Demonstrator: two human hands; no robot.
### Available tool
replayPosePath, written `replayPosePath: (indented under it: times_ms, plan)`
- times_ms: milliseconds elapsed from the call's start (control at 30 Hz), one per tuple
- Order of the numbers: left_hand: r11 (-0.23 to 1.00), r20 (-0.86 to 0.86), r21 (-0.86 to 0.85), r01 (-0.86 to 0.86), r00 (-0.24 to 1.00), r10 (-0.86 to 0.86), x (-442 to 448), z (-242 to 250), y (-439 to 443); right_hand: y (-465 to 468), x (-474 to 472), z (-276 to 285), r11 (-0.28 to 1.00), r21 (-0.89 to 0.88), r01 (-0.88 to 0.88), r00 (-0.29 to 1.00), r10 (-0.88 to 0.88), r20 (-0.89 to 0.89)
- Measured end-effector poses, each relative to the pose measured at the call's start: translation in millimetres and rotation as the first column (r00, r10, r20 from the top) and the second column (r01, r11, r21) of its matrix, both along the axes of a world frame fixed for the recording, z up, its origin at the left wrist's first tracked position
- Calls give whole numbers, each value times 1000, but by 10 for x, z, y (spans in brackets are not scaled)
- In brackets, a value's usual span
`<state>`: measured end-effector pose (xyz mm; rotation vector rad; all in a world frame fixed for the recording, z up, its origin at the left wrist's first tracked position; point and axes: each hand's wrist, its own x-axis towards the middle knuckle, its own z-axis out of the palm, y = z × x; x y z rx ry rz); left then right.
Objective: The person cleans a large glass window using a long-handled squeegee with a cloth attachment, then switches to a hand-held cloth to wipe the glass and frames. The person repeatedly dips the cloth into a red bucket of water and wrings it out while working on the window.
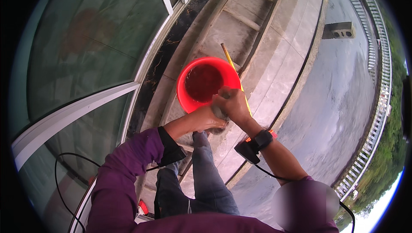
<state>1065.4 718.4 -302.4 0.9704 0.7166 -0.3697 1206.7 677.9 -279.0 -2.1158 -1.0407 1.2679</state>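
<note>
A wet-looking grey cloth (219, 112) is bunched between my two hands, just in front of a red plastic bucket (182, 88). My left hand (206, 118) grips its lower end, and a bit of it hangs below the fingers. Higher up and to the right, my right hand (233, 102) is closed around the other part, over the bucket's near right rim. Inside the bucket is dark liquid (204, 83). A yellow pole (228, 56) leans close along the bucket's right side, partly hidden behind my right hand and forearm.
A ladder-like wooden frame (243, 19) runs along beneath the bucket. Framed glass panels (96, 40) stand at the left. Beyond the concrete ledge (283, 49) to the right lies a wet grey surface (299, 130) with a hollow block (342, 30) and a white balustrade (381, 104). Black cables (57, 172) trail from my wrists.
</note>
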Motion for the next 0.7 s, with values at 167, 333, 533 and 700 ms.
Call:
replayPosePath:
  times_ms: [167,333,533,700]
  plan:
    - [894,0,422,149,986,-164,132,-187,21,67,0,-548,976,-64,-206,946,215,244]
    - [734,-205,566,375,926,-316,123,-331,-46,62,-73,-671,974,-209,-85,974,126,191]
    - [810,-153,535,241,970,-188,34,141,21,-380,100,-400,947,-70,313,832,-309,-460]
    - [819,234,554,-148,972,17,-222,257,-230,-844,162,239,912,-290,288,462,-398,-792]
